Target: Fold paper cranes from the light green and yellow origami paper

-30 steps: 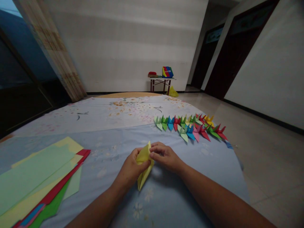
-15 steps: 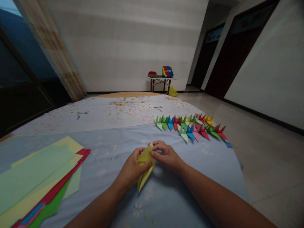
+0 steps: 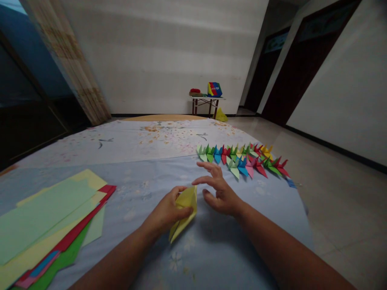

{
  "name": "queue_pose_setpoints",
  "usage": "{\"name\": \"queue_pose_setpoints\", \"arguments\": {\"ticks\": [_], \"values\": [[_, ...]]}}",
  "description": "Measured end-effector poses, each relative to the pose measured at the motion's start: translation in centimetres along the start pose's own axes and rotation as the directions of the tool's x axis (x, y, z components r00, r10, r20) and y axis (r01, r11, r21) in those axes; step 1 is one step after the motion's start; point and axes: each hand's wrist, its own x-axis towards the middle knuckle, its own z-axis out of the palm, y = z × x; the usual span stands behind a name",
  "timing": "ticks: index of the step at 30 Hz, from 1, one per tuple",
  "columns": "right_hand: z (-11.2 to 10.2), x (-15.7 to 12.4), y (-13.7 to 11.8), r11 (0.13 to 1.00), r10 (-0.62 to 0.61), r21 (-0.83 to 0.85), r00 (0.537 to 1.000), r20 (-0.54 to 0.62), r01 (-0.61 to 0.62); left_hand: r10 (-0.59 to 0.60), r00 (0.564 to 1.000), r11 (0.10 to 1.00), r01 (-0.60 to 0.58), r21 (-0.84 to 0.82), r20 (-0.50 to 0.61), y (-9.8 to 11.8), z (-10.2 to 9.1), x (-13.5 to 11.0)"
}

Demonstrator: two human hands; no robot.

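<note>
My left hand (image 3: 165, 212) pinches a folded yellow paper piece (image 3: 185, 211) just above the light blue floral cloth (image 3: 229, 257). Thumb and fingers are closed on its upper part, and its pointed end hangs down to the left. My right hand (image 3: 218, 191) hovers right beside the paper with fingers spread apart and holds nothing. Beyond my right hand lie two rows of finished folded paper cranes (image 3: 242, 159) in green, blue, red, pink and yellow.
A stack of flat coloured paper sheets (image 3: 45, 221) lies at the left on the cloth. A white patterned cloth (image 3: 136, 139) covers the far part. A small table (image 3: 207, 102) with coloured items stands by the back wall. Bare tiled floor (image 3: 332, 189) runs along the right.
My right hand has let go of the yellow paper and opened, lifting slightly to the right. My left hand keeps hold of the paper, which now tilts lower.
</note>
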Motion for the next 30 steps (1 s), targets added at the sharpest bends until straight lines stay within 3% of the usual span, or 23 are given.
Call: {"name": "queue_pose_setpoints", "arguments": {"ticks": [4,12,17,22,25,30], "values": [[-0.4,0.1,-0.4,0.984,-0.094,-0.141,0.987,0.132,0.113,0.000,0.993,0.996,-0.011,0.092,0.119,0.2,-0.7,-0.1],[0.1,-0.1,0.0,0.962,-0.125,-0.216,0.972,0.200,0.168,-0.029,0.989,0.948,-0.018,0.317,0.144,0.3,-1.5,-0.3],[0.6,-0.2,0.4,0.979,-0.063,-0.181,0.987,0.150,0.090,0.003,0.987,0.941,-0.058,0.333,0.162,0.5,-1.4,-0.2],[0.9,-0.1,1.0,0.998,0.070,0.005,0.998,0.005,-0.070,0.018,0.997,0.964,-0.035,0.265,0.069,0.9,-1.0,-0.1],[1.1,0.0,1.3,0.985,0.141,0.092,0.989,0.037,-0.144,0.029,1.000,0.978,-0.028,0.206,-0.003,0.6,-0.7,0.1],[1.5,0.1,1.4,0.968,0.146,0.190,0.985,0.094,-0.161,0.025,0.999,0.991,-0.021,0.131,-0.023,-0.2,-0.2,0.4]]}}
